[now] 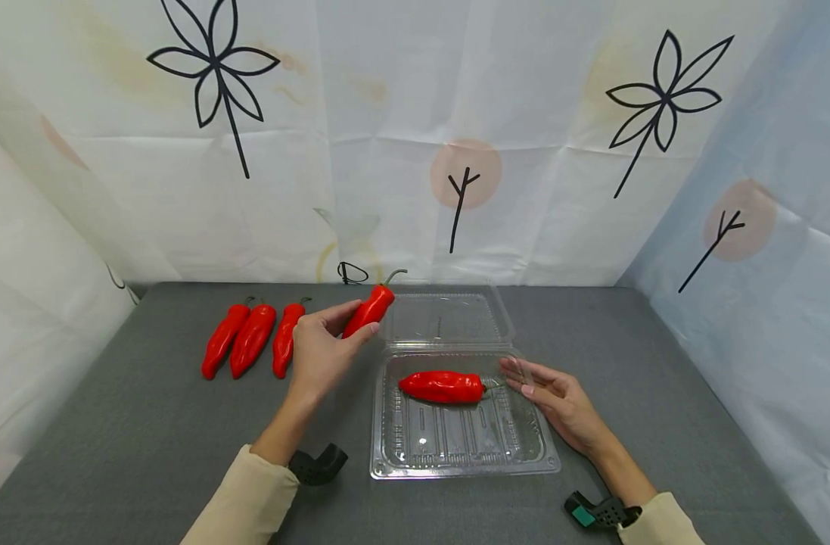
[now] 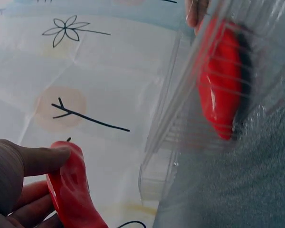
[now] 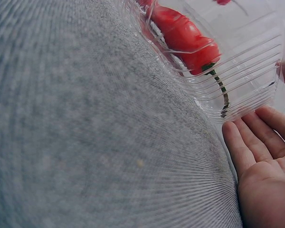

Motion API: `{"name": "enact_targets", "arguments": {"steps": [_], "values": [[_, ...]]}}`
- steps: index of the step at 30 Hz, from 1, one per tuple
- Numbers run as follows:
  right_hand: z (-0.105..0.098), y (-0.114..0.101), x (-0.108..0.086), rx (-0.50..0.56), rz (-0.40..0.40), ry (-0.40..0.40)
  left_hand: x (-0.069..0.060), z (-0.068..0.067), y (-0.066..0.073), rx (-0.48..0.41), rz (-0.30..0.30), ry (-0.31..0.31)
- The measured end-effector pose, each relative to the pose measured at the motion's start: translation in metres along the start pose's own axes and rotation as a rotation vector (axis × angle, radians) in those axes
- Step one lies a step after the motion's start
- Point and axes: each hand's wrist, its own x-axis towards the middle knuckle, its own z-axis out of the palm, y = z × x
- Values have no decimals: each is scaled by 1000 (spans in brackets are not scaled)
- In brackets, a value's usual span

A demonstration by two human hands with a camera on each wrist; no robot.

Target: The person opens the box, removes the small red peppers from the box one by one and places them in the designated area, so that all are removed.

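Note:
My left hand [image 1: 324,350] pinches a red pepper [image 1: 372,309] between thumb and fingers, its curved green stem pointing up and right. This pepper is raised beside the left edge of a clear plastic clamshell container [image 1: 465,460], whose lid [image 1: 445,314] lies folded back. Inside the base, another red pepper [image 1: 443,387] lies sideways, stem to the right. My right hand [image 1: 557,401] rests at the container's right side. In the right wrist view, its fingers [image 3: 261,135] are fairly straight against the outer plastic wall.
Three more red peppers, including the middle one [image 1: 253,341], lie on the grey table [image 1: 149,439] left of my left hand. Printed white cloth [image 1: 387,151] hangs behind the table and along its sides.

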Motion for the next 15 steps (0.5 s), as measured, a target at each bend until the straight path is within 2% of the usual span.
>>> {"name": "enact_targets", "arguments": {"steps": [4, 8, 15], "values": [[0, 0, 0, 0, 1, 0, 5, -2, -8, 40, -31, 71], [0, 0, 0, 2, -1, -2, 8, -3, -18, 94, -36, 126], [0, 1, 0, 1, -6, -6, 12, -6, -33, 178, -71, 187]]}}
